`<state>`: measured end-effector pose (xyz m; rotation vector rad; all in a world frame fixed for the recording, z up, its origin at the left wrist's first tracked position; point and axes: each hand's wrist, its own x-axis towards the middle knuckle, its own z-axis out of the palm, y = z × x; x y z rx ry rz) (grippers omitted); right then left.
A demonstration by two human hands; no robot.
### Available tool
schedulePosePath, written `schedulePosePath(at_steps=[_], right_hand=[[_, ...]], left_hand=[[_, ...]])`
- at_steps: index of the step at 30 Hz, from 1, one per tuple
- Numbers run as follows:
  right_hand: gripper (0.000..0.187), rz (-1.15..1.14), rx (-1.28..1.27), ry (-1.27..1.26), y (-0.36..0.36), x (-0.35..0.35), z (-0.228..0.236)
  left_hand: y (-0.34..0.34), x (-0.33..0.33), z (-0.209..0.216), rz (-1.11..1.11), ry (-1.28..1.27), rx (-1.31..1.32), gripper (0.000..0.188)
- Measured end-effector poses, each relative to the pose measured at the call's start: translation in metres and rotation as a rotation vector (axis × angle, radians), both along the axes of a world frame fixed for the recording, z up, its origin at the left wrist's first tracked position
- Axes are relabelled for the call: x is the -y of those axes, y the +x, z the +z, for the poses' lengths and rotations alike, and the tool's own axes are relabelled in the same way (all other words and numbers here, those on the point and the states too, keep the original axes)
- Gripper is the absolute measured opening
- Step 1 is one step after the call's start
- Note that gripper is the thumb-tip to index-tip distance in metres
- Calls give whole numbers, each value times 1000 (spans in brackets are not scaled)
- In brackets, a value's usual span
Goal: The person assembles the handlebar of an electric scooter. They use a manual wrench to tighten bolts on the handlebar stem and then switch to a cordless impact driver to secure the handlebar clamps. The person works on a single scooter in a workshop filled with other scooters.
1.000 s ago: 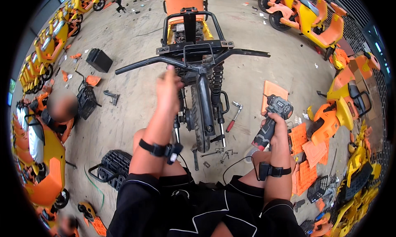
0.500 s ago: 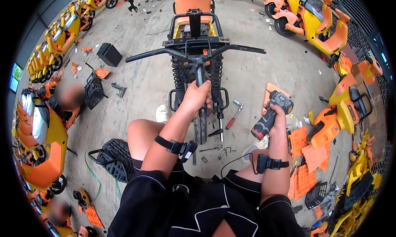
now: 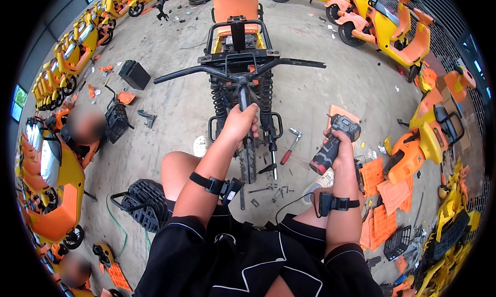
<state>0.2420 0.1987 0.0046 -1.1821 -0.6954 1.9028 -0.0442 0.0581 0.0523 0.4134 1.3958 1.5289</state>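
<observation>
My left hand (image 3: 239,123) is closed round a black metal tube (image 3: 245,97) below the handlebar (image 3: 289,63) of a partly stripped scooter (image 3: 238,34). A wheel (image 3: 248,165) shows just under that hand, between two black coil springs (image 3: 218,102) that flank the tube higher up. Off to the right, my right hand (image 3: 342,146) is wrapped round a grey and black cordless power tool with a red end (image 3: 324,160). The tool is held in the air, apart from the scooter, and its front end points away from me. An orange panel (image 3: 347,111) lies behind it.
A red-handled ratchet (image 3: 290,149) and several small metal parts (image 3: 276,191) lie on the floor. A black basket (image 3: 144,204) sits by my left knee, a black box (image 3: 134,75) farther off. Orange panels (image 3: 381,224) lie at right. Yellow-orange scooters line both sides; two people (image 3: 85,124) are at left.
The view has shifted slightly, moving the scooter a little left in the picture. The power tool has turned slightly in my right hand. Both grips stay the same.
</observation>
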Motion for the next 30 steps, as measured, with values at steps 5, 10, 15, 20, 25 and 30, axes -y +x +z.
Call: schedulePosePath(at_steps=[5, 10, 15, 20, 25, 30], right_hand=[[22, 34, 29, 28, 0, 4, 1], [26, 125, 88, 101, -12, 10, -2], [31, 164, 131, 109, -22, 17, 5], [32, 180, 163, 144, -27, 15, -4], [31, 203, 183, 171, -37, 18, -3], [32, 193, 170, 285, -55, 28, 28]], left_hand=[[2, -1, 11, 3, -14, 39, 23], [-2, -1, -1, -17, 15, 37, 24], [-5, -2, -13, -24, 40, 29, 22], [-4, 0, 0, -44, 30, 83, 22], [-4, 1, 7, -65, 90, 133, 22], [-12, 0, -11, -105, 71, 122, 20]])
